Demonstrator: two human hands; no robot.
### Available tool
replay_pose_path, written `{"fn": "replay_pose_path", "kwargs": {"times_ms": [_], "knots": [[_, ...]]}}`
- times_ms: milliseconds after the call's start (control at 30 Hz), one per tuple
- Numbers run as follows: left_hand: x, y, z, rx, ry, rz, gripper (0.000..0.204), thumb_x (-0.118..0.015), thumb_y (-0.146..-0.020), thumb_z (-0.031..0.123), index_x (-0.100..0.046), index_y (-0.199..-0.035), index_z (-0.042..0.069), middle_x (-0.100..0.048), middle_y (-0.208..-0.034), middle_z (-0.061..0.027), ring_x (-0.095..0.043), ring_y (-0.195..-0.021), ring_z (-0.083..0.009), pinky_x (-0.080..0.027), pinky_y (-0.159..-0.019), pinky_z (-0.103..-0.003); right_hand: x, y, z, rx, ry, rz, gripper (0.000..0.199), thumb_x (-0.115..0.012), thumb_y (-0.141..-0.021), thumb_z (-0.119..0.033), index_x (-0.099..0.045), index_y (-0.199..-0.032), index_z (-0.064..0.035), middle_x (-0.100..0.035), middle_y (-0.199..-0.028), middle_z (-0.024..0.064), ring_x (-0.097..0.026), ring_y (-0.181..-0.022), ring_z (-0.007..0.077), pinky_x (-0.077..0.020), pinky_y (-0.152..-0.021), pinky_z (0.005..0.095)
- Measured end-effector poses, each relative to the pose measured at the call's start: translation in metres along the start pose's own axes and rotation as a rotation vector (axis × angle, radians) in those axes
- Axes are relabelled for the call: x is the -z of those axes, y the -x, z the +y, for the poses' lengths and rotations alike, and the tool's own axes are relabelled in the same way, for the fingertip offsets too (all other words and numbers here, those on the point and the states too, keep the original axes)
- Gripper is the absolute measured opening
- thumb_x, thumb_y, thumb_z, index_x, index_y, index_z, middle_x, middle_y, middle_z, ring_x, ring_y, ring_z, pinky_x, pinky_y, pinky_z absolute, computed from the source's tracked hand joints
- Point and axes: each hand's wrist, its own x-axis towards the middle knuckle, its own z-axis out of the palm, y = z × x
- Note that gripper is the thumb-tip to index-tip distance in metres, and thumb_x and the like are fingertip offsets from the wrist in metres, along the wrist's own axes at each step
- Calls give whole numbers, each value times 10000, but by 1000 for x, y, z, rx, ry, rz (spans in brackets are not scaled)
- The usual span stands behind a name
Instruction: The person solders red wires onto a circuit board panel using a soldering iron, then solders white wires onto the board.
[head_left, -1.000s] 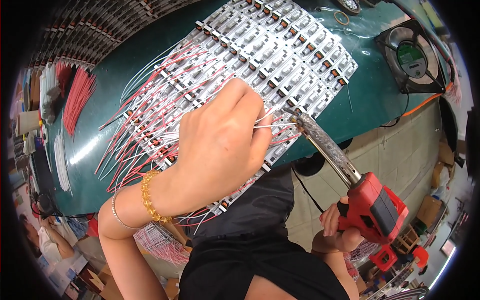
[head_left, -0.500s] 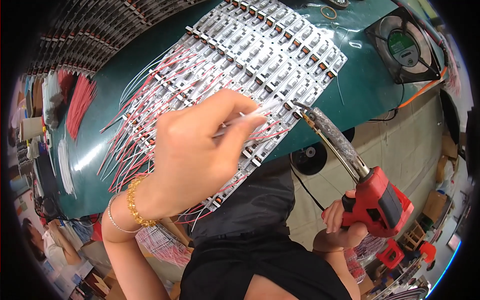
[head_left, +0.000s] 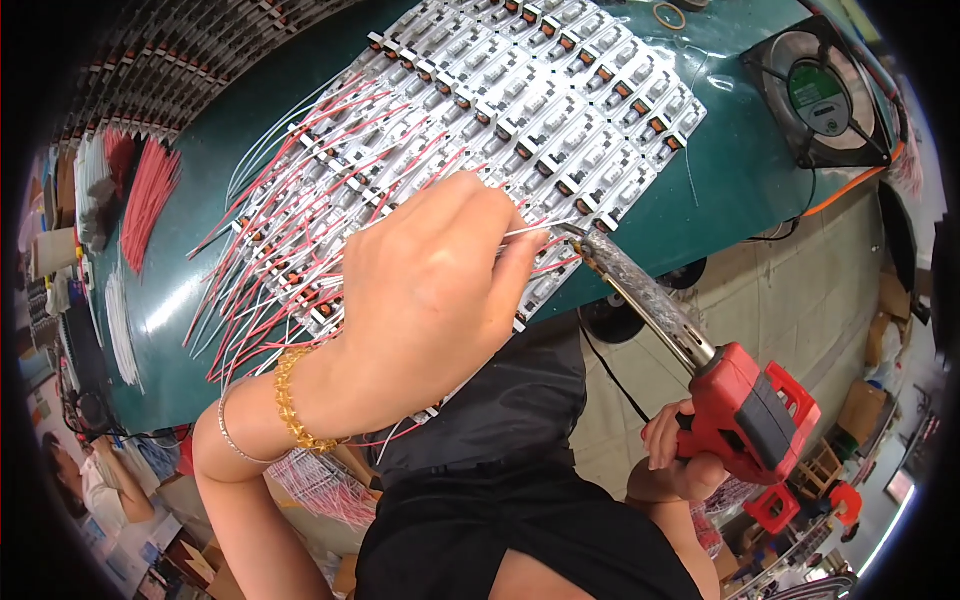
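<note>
Wire (head_left: 535,230): thin, light, limp; pinched near its end by left hand (head_left: 430,290) fingers, frame centre, over the board panel (head_left: 520,100).
Iron (head_left: 700,370): stiff, hot-tipped; right hand (head_left: 675,455) fingers wrapped round red grip, lower right.
Bench (head_left: 730,170): green.

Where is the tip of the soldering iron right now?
In the head view, right of centre: the soldering iron, in the right hand, has its tip at the near edge of the circuit board panel, beside the left hand fingertips.

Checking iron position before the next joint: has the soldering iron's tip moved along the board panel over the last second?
Cannot tell. The soldering iron tip sits at the panel of boards's near edge beside the left hand throughout; the whole view shifts with the head.
</note>
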Motion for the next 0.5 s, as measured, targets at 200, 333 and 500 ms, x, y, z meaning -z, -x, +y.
{"fn": "replay_pose_path", "kwargs": {"times_ms": [200,333,500], "knots": [[-2,-2,0,-53,-68,8,124,-694,-738,48,-583,-699,8,-519,-618,-87,-523,-488,-198,-398,-442,-289,-5,4,-7,-87,87,89,749,-583,-769,-608,-434,-1143,23,-455,-495,-7,-466,-406,129,-407,-464,266],[-2,-1,-1,-61,-71,15,124,-697,-732,51,-586,-696,12,-524,-620,-87,-528,-493,-206,-397,-443,-294,-8,4,-6,-18,110,119,756,-575,-777,-605,-424,-1175,19,-449,-490,-10,-462,-401,129,-406,-466,268],[-2,-2,2,-69,-79,7,110,-696,-728,42,-594,-701,12,-526,-625,-87,-531,-501,-208,-402,-450,-296,-4,4,-7,-4,94,49,784,-560,-785,-607,-415,-1218,30,-436,-472,-15,-460,-401,123,-400,-463,262]]}}
